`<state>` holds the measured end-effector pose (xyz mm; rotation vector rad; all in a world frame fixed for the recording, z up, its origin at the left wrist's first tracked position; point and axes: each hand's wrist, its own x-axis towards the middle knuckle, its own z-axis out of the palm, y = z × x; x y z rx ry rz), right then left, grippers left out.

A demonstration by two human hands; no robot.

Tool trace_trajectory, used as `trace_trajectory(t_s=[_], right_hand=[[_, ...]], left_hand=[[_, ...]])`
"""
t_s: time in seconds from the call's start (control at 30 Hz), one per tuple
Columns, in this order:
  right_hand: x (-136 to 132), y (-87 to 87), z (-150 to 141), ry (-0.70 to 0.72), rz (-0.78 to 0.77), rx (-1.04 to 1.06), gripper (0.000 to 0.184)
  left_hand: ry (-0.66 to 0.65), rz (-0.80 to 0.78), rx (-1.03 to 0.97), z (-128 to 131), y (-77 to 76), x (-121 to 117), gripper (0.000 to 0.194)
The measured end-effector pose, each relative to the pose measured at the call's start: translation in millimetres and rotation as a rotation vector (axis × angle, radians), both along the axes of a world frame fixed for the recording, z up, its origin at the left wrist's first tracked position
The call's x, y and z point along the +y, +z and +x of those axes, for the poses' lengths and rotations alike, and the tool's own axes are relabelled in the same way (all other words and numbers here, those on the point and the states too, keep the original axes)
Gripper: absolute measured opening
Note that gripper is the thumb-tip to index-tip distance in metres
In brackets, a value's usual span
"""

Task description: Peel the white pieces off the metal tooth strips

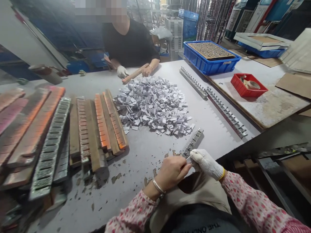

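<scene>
My bare left hand (pixel 172 172) is closed in a pinch at the near end of a narrow metal strip (pixel 193 143) that lies on the grey table (pixel 150 152). My right hand (pixel 206 162), in a white knit glove, grips that same near end, touching my left fingers. What the left fingers pinch is too small to name. A big heap of small white tabs (pixel 153 105) lies just beyond the strip.
Stacked wooden and metal strips (pixel 60 136) fill the left of the table. Across from me a person in black holds a wooden stick (pixel 134 74). Two long metal strips (pixel 211 97), a blue crate (pixel 210 56) and a red tray (pixel 247 85) sit to the right.
</scene>
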<state>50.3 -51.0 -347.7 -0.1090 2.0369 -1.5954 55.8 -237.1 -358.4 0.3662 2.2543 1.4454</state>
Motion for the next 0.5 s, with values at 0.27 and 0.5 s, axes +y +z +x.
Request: trace_trajectory(t_s=[0.27,0.5], right_hand=[[7,-8.1,-16,-0.013,0.073,-0.014,0.05],[46,-8.9,-78,0.172,1.146,0.555,0.047]], left_hand=[[0.106,0.206,-0.204,0,-12.8,16,0.051],[-0.022,0.138,-0.202,-6,-42.6,22,0.064]])
